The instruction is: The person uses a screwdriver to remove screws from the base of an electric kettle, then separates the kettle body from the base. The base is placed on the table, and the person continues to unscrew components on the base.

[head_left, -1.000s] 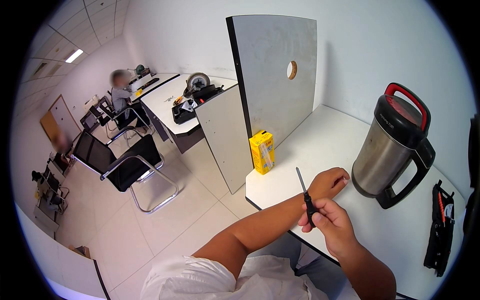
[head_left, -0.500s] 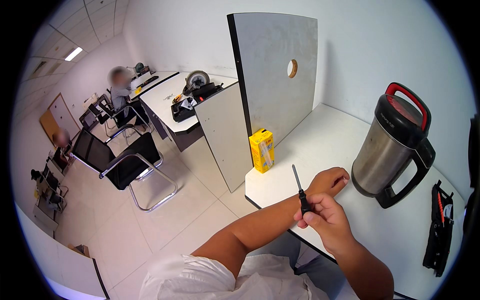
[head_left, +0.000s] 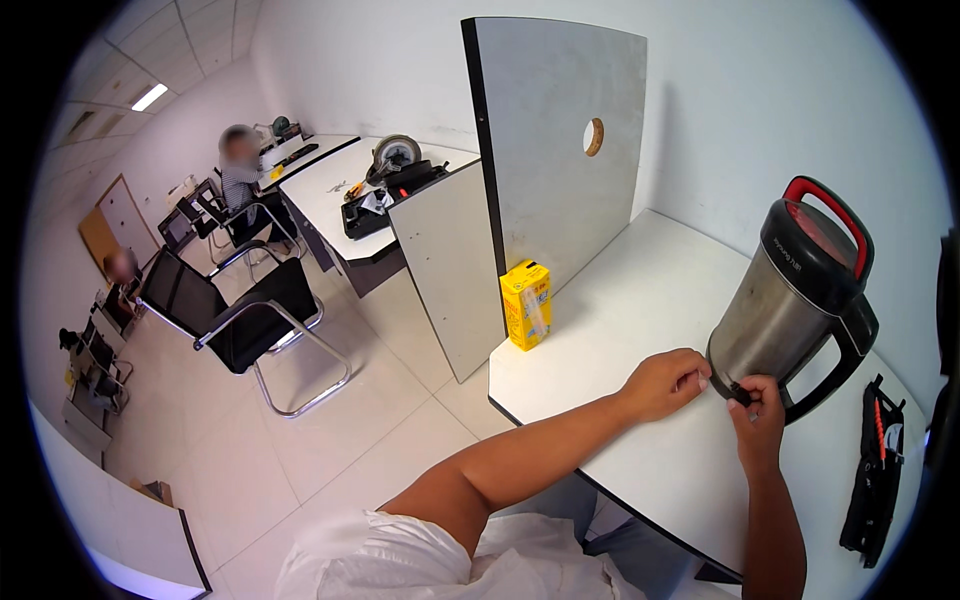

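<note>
A soymilk maker (head_left: pixel 768 318) with a steel body, black lid and red-lined handle stands upright on the white desk. In front of its base, my right hand (head_left: pixel 758 408) is closed on a screwdriver (head_left: pixel 738 393). Only a bit of the black tool shows between the fingers; its shaft is hidden from view. My left hand (head_left: pixel 664 384) rests on the desk just left of the base, fingers curled and thumb against them. Whatever those fingertips pinch, if anything, is too small to make out.
A yellow carton (head_left: pixel 527 305) stands at the desk's left edge by a grey partition (head_left: pixel 560 150) with a round hole. To the right lies a black tool pouch (head_left: pixel 875 480). Beyond are a black chair (head_left: pixel 250 320), another desk with tools, and two seated people.
My right hand has moved right and away from me, from above my left forearm to the soymilk maker's base, still holding the screwdriver. My left hand has shifted slightly toward the base.
</note>
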Demonstrator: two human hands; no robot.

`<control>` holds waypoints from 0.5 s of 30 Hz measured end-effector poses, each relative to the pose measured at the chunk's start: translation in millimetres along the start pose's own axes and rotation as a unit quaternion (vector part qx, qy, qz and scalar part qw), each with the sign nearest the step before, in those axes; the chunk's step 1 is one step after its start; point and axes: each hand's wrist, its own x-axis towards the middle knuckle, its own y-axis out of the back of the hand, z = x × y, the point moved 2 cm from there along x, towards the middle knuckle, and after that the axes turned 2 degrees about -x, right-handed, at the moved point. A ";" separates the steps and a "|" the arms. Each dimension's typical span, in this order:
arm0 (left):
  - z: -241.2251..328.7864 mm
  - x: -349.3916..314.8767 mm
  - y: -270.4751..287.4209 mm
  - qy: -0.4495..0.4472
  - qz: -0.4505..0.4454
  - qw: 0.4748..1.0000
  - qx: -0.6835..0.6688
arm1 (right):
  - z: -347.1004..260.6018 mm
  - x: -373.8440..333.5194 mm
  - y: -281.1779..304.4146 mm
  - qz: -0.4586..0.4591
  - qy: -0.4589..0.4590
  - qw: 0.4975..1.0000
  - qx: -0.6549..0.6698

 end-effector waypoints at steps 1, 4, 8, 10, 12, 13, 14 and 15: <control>2.8 -0.7 0.4 -0.024 -0.005 1.000 0.002 | 2.1 -0.9 0.3 -0.002 0.014 1.000 -0.004; 5.3 -2.5 2.3 -0.079 -0.009 0.997 -0.001 | -6.7 -5.9 -11.1 -0.034 0.029 0.999 -0.016; 6.4 -2.5 2.4 -0.089 -0.001 0.996 -0.016 | -7.4 -11.9 -15.3 -0.046 -0.006 0.999 0.009; 6.7 -3.0 3.4 -0.085 -0.002 0.996 -0.016 | -4.1 -11.5 -16.2 -0.039 -0.026 0.998 0.034; 6.4 -3.5 2.8 -0.087 -0.002 0.996 -0.025 | 1.5 -10.6 -15.8 -0.034 -0.042 0.997 0.055; 6.5 -3.7 2.6 -0.088 -0.001 0.996 -0.029 | 5.2 -9.6 -16.6 -0.032 -0.047 0.996 0.065; 6.9 -3.4 3.6 -0.087 -0.004 0.996 -0.023 | 8.0 -9.4 -17.2 -0.031 -0.051 0.995 0.075; 7.4 -3.0 4.9 -0.087 -0.006 0.996 -0.017 | 10.0 -10.5 -17.0 -0.034 -0.057 0.995 0.079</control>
